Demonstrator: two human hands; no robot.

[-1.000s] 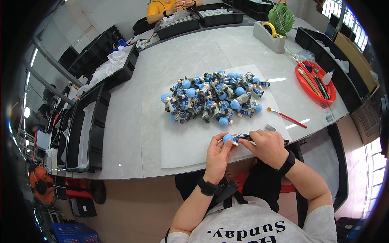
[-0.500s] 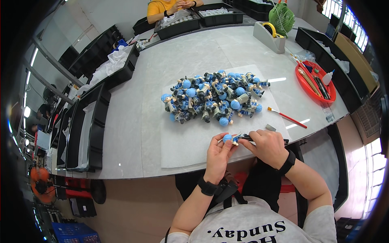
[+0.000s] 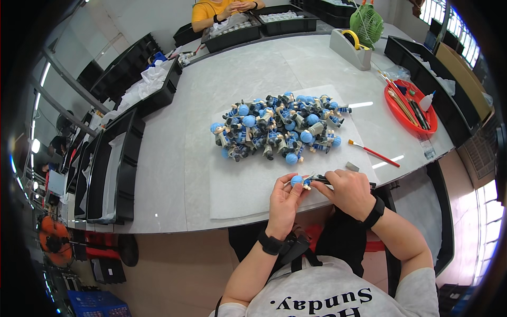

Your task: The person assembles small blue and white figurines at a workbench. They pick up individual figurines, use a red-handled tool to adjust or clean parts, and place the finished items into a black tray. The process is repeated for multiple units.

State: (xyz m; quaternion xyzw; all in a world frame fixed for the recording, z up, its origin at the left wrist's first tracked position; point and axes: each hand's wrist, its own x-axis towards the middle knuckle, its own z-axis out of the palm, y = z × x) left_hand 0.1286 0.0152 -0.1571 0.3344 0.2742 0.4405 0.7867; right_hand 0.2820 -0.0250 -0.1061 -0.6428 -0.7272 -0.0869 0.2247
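Observation:
My left hand (image 3: 285,203) is closed on a small figurine (image 3: 297,180) with a light-blue knobbed head and a blue-and-white body. My right hand (image 3: 349,191) grips a slim black-handled tool (image 3: 328,181), its working end at the figurine's body. The tool's exact kind is hidden by my fingers. Both hands are together over the near edge of a white sheet (image 3: 237,195). Beyond them on that sheet lies a heap of similar figurines (image 3: 274,127) with blue heads, grey clothes and dark feet. A small grey wedge-shaped piece (image 3: 352,167) lies beside my right hand.
A red-handled brush (image 3: 375,153) lies right of the heap. Farther right, a red tray (image 3: 434,127) holds brushes, pens and a white bottle. Black bins (image 3: 125,179) line the left side; another bin (image 3: 393,50) stands at right. A person in yellow (image 3: 206,13) sits across the table.
My hands, the figurine and the tool keep almost the same place. Nothing has been taken up or let go.

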